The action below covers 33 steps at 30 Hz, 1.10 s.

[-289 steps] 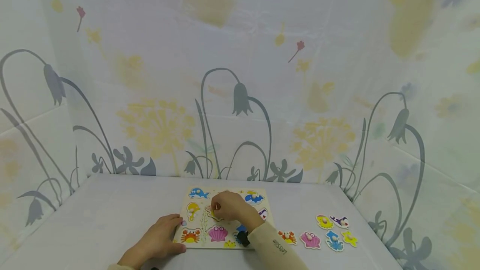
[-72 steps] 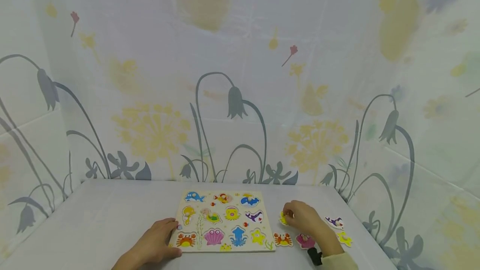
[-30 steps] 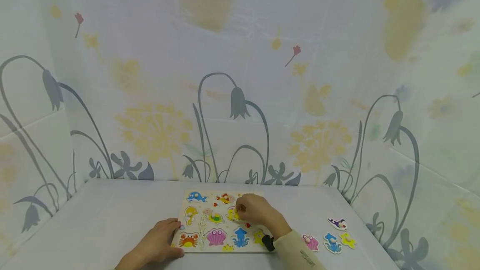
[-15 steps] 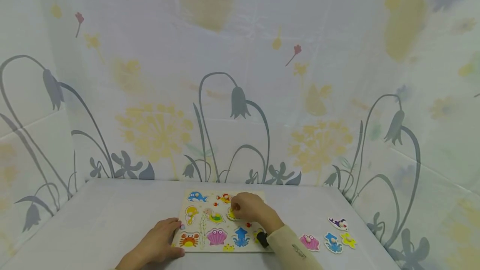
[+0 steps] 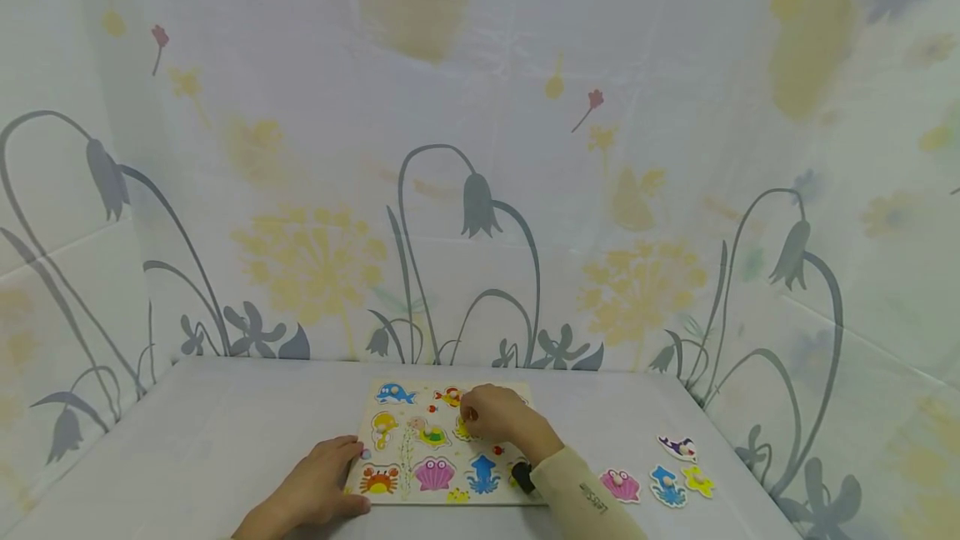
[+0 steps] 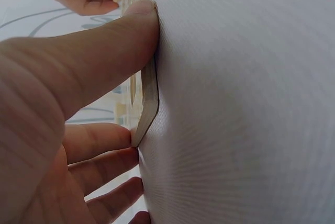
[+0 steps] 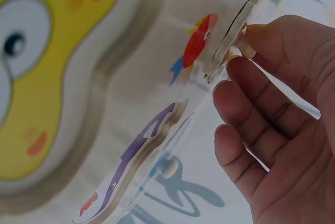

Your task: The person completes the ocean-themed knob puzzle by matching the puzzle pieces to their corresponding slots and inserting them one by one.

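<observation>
The right hand (image 5: 498, 419) pinches the knob of a yellow octopus puzzle piece (image 5: 462, 430) over the middle of the wooden puzzle board (image 5: 401, 492). Seen edge-on in the right wrist view, this octopus piece (image 7: 235, 34) lies at or just above the board's surface; I cannot tell if it is fully seated. At the board's front left corner, the left hand (image 5: 318, 480) holds it, thumb (image 6: 141, 12) at the front edge and fingers (image 6: 99, 140) against the left side. A blue whale piece (image 5: 395, 392), a seahorse piece (image 5: 384, 430) and a turtle piece (image 5: 432, 435) lie in the board.
Right of the board, on the white table (image 5: 202, 440), lie a pink shell piece (image 5: 620, 485), a blue squid piece (image 5: 667, 486), a yellow starfish piece (image 5: 698, 481) and a purple whale piece (image 5: 677, 447). A flower-printed curtain (image 5: 480, 273) stands behind. The right sleeve (image 5: 585, 498) covers the board's front right corner.
The right hand was at the turtle, then took the octopus piece from the table at right and carried it left onto the board. The left hand stays at the corner.
</observation>
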Motion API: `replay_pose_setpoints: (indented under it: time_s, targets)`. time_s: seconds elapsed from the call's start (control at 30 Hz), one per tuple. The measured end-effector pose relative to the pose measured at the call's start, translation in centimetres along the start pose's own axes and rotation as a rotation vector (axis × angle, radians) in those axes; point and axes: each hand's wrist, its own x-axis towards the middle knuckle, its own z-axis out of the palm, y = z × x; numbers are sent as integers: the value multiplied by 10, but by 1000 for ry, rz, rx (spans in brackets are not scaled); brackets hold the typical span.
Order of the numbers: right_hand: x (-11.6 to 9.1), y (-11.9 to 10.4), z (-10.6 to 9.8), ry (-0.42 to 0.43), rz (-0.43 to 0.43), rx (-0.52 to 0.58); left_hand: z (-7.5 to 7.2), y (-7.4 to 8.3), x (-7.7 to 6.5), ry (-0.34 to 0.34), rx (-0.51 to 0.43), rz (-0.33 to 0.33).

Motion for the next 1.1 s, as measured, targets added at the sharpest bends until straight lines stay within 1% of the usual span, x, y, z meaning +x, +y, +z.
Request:
replay_pose_setpoints:
  time_s: [0.2,0.47,0.93,1.1]
  targets:
    - [0,0,0,1,-10,7,2,-2,0,2,-7,-10]
    - [4,5,6,-4,-13,35,4,-3,2,-6,-13,-16]
    - [1,6,4,9,-26,55,5,-4,2,-1,-7,-17]
    - [-2,7,2,7,-10,93,4,-3,2,0,-9,-18]
